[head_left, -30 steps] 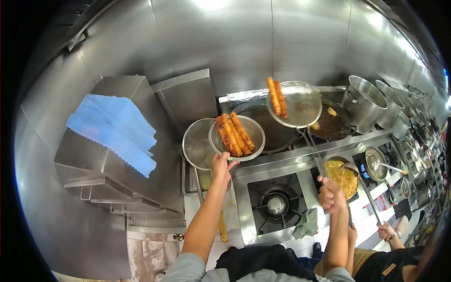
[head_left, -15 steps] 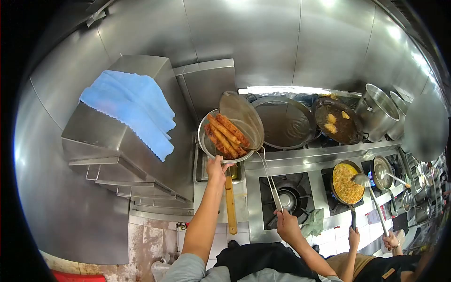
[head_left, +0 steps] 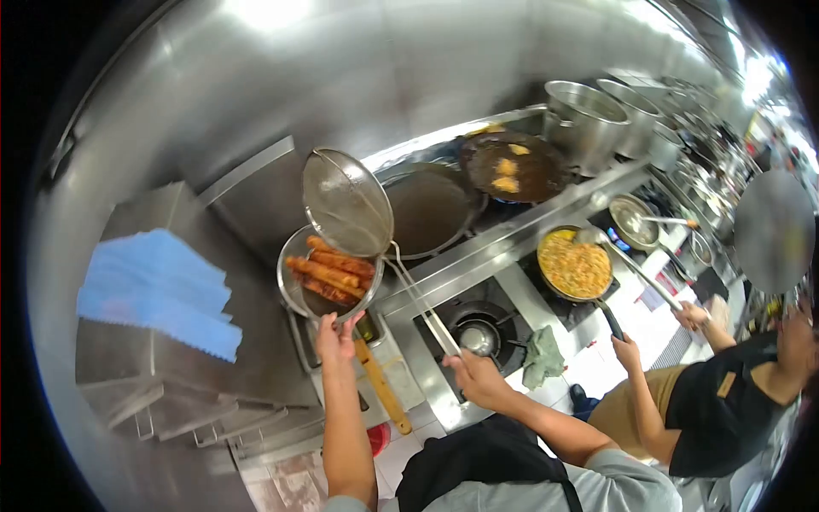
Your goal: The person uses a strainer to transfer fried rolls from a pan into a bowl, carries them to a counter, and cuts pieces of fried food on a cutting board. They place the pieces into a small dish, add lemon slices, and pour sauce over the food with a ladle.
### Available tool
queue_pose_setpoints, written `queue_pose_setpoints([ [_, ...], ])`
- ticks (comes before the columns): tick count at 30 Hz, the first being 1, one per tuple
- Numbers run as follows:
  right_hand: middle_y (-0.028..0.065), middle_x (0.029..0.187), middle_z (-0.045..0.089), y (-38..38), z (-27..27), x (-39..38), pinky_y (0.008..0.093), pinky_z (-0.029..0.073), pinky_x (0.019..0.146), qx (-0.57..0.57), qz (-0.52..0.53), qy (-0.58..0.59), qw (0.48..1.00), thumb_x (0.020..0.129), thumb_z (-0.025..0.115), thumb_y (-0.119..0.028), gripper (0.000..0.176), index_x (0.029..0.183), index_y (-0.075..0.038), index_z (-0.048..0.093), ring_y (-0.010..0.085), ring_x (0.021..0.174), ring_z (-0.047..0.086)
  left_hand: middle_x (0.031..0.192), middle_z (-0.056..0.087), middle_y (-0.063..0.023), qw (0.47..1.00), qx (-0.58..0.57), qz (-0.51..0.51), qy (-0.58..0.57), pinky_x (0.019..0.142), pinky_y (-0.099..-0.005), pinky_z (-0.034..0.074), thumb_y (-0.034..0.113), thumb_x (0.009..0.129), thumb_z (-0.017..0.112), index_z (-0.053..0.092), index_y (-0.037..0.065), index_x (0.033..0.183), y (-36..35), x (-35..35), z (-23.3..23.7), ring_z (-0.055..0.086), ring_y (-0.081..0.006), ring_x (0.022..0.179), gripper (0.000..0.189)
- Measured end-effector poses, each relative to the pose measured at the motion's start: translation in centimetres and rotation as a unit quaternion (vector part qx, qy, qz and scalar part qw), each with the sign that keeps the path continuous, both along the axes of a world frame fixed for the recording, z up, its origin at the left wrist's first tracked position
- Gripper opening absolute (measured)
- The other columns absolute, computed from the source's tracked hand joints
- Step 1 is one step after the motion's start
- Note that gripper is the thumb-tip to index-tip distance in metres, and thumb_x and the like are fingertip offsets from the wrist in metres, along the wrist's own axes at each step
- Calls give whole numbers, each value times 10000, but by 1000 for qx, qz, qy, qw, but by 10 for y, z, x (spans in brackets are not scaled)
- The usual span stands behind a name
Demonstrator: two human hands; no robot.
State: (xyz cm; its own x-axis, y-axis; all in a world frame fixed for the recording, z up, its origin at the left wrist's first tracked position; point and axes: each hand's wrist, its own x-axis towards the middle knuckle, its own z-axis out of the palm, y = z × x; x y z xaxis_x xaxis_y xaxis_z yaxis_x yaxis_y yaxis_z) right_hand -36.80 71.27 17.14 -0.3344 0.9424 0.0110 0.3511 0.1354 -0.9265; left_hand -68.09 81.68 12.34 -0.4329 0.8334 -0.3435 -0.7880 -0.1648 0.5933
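My left hand (head_left: 335, 338) is at the near rim of a round strainer (head_left: 287, 275), its fingers closed on the edge. Several long brown fried rolls (head_left: 328, 277) lie inside the strainer. Its wooden handle (head_left: 382, 386) slants down to the right of my hand, toward the floor side. My right hand (head_left: 478, 377) grips the long metal handle of a mesh skimmer (head_left: 350, 205). The skimmer's mesh is tilted up on edge just above and behind the rolls, with nothing in it. A metal tray (head_left: 304, 346) shows partly under the strainer.
A wok of dark oil (head_left: 422, 213) and a pan with frying pieces (head_left: 512, 166) stand behind. To the right, a co-worker (head_left: 712, 392) holds a ladle and a pan of yellow food (head_left: 573, 264). A bare burner (head_left: 478, 337), green cloth (head_left: 543, 357) and blue cloth (head_left: 158, 290) lie around.
The camera view has turned and shifted right, showing more of the co-worker. The skimmer's mesh has lifted and tilted more upright over the strainer. The rolls still lie in the strainer.
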Motion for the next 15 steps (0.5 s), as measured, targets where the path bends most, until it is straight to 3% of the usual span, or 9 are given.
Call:
queue_pose_setpoints([
  [1, 84, 564, 509, 3, -2, -2, 366, 426, 466, -102, 9, 65, 993, 1037, 412, -247, 307, 1158, 8, 532, 216, 458, 522, 743, 555, -112, 1000, -8, 4, -12, 773, -503, 652, -7, 874, 580, 449, -3, 728, 6, 2, -2, 676, -320, 758, 196],
  [2, 3, 567, 422, 4, 11, -1, 327, 407, 434, -195, 18, 162, 967, 1051, 403, -285, 303, 1152, -22, 512, 135, 440, 436, 963, 573, -155, 1000, 9, 2, -2, 799, -500, 643, 6, 867, 590, 481, -71, 885, 8, 10, -2, 664, -317, 781, 135],
  [4, -22, 570, 377, 16, 23, 6, 311, 391, 420, -293, 36, 298, 908, 1053, 413, -303, 278, 1146, -50, 485, 121, 418, 365, 964, 496, -93, 997, -57, 17, 43, 789, -480, 641, 9, 869, 593, 493, -38, 917, 18, 12, -10, 606, -266, 717, 121],
  [8, -36, 539, 333, 45, 47, 42, 303, 345, 408, -330, 40, 458, 824, 1040, 462, -305, 255, 1108, -59, 476, 104, 404, 312, 900, 414, -38, 991, -87, 30, 96, 772, -467, 638, 23, 871, 605, 488, 7, 903, 7, 53, 17, 538, -196, 660, 122],
  [11, -52, 555, 345, 74, 60, 77, 285, 324, 401, -295, -23, 471, 831, 1035, 477, -295, 250, 1108, -56, 487, 82, 415, 308, 801, 424, -2, 998, -21, -17, 53, 764, -435, 632, 28, 871, 607, 462, 48, 787, -2, 51, 6, 491, -136, 603, 168],
  [14, -53, 565, 335, 108, 71, 114, 291, 342, 405, -236, -105, 440, 860, 1028, 479, -274, 243, 1112, -46, 495, 85, 418, 303, 786, 450, 6, 998, -41, -9, 54, 729, -386, 619, 50, 875, 609, 494, 68, 793, -12, 46, -7, 506, -129, 635, 143],
  [15, -38, 565, 360, 120, 72, 125, 299, 349, 393, -210, -145, 405, 878, 1014, 480, -236, 223, 1101, -31, 500, 97, 410, 319, 805, 497, 9, 996, -32, 7, 89, 661, -325, 576, 77, 875, 622, 537, 89, 837, -21, 56, -2, 530, -118, 694, 94],
])
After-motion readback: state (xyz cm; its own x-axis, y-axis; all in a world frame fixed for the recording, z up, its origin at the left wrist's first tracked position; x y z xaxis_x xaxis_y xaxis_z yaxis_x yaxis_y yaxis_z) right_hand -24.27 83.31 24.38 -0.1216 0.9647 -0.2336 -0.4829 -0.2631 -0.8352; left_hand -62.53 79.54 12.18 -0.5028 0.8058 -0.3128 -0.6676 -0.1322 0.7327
